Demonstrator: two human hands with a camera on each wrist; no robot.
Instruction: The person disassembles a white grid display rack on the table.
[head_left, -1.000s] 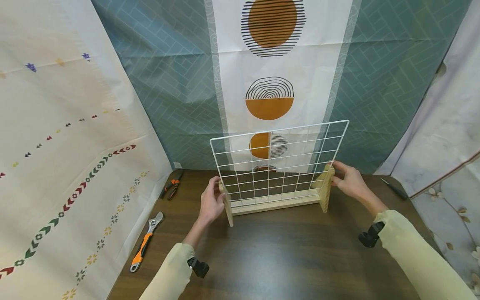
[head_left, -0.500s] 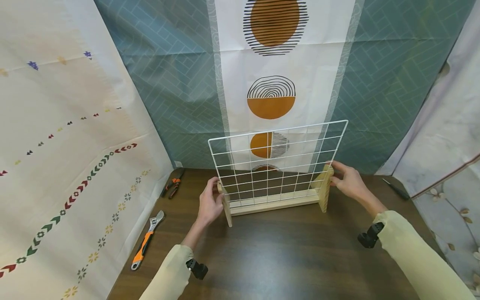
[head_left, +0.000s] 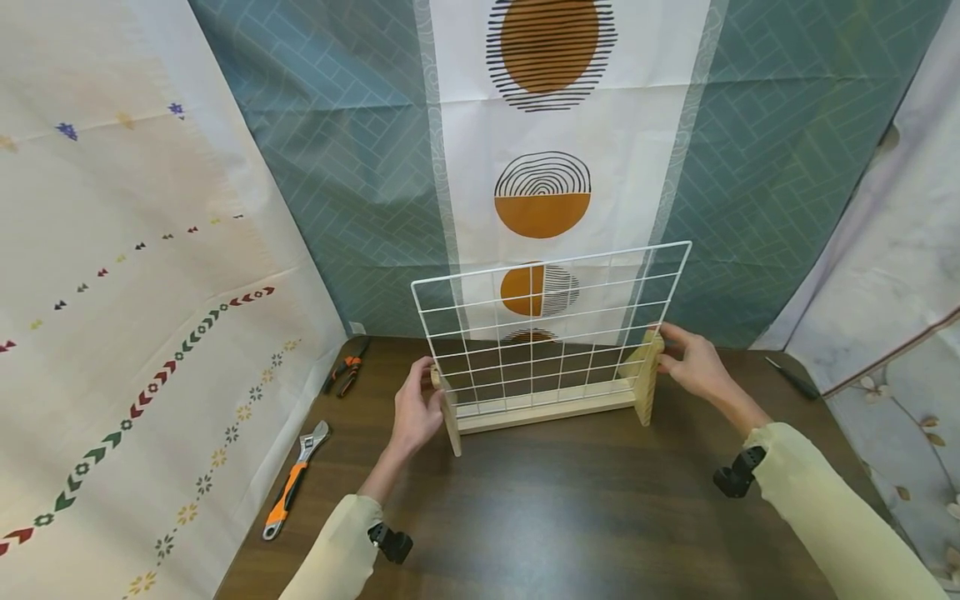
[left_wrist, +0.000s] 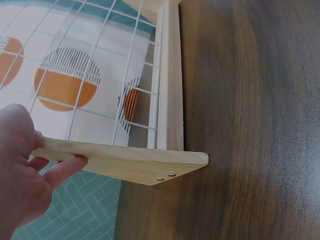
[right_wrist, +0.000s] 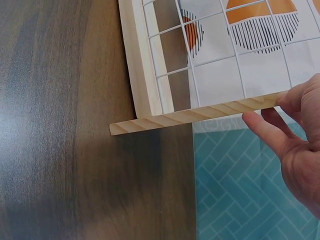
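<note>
A white wire grid (head_left: pixel 532 329) stands in a pale wooden frame with a bottom board (head_left: pixel 551 410) and two side panels, leaning back a little. My left hand (head_left: pixel 414 412) pinches the upper part of the left side panel (head_left: pixel 448 417) between thumb and fingers. On the other side my right hand (head_left: pixel 699 364) grips the top of the right side panel (head_left: pixel 645 383). In the left wrist view two small screw heads (left_wrist: pixel 166 177) show low on the outer face of that panel. The right wrist view has the fingers (right_wrist: pixel 265 131) on the panel's outer side.
On the left of the brown table (head_left: pixel 525 517) lie an orange-handled adjustable wrench (head_left: pixel 292 483) and, farther back, orange-and-black pliers (head_left: pixel 345 371). A dark thin pointed tool (head_left: pixel 793 379) lies at the far right. Patterned cloths (head_left: pixel 337 167) hang around the back and sides.
Both hands and the wooden frame with its grid have shifted slightly to the left. The hold on both side panels is unchanged, and the tools have stayed in place.
</note>
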